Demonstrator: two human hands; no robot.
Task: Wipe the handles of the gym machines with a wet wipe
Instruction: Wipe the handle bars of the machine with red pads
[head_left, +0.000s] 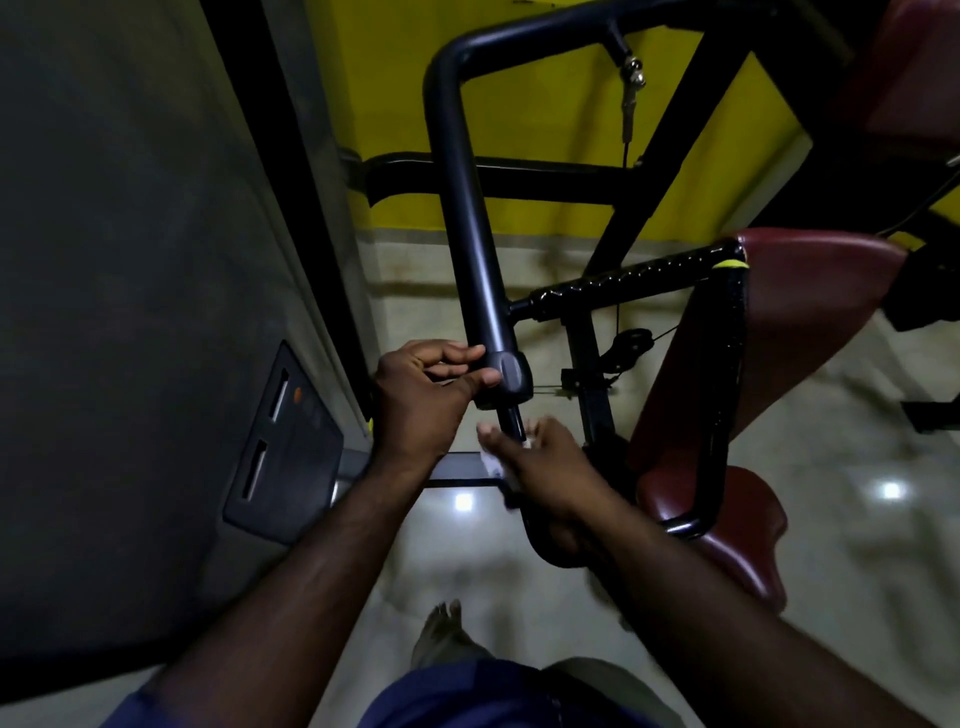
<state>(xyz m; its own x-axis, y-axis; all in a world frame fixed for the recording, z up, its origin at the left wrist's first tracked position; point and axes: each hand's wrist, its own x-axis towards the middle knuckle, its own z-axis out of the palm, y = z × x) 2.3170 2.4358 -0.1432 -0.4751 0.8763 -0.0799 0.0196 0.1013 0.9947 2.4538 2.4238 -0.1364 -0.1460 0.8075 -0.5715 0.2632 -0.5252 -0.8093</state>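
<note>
While clamping the thick lower end of the dark bar handle (467, 218) with the left hand (423, 402), fingers over the top and thumb pressed against the end cap (511, 376), holding the right hand (550, 465) just beneath. Curled there round the thin black rod (513, 422) sticking out below the cap, thumb on one side, fingers on the other. Gripping the white wet wipe (493, 464) in that right palm, bunched against the rod and touching it; too blurred to tell how far round. Just right of the right hand, a maroon padded seat (789, 332) on a black frame. Beyond the same hand, a knurled black grip (623, 280), untouched. Left of the left hand, a grey panel (291, 447) with two slots. Beneath both wrists, pale glossy floor (467, 545) and a bare foot (441, 629).
</note>
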